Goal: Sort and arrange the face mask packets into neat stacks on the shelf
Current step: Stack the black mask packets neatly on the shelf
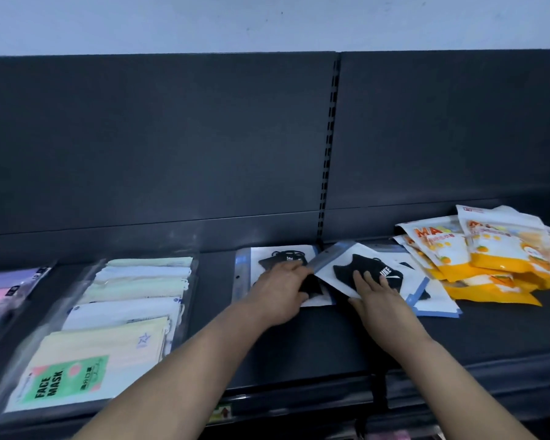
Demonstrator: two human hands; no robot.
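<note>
Pastel packets (134, 293) lie stacked left; orange packets (496, 258) lie heaped. My right hand (377, 295), grip wide, presses a tilted black-mask packet (346, 268); my left hand (277, 295) grip I cannot tell.

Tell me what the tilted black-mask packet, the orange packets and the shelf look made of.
Tilted black-mask packet: thin clear plastic film over white card, likely; it glares faintly.
Orange packets: glossy printed plastic pouches, creased and shiny.
Shelf: dark matte-painted metal, probably, given the slotted upright.
</note>
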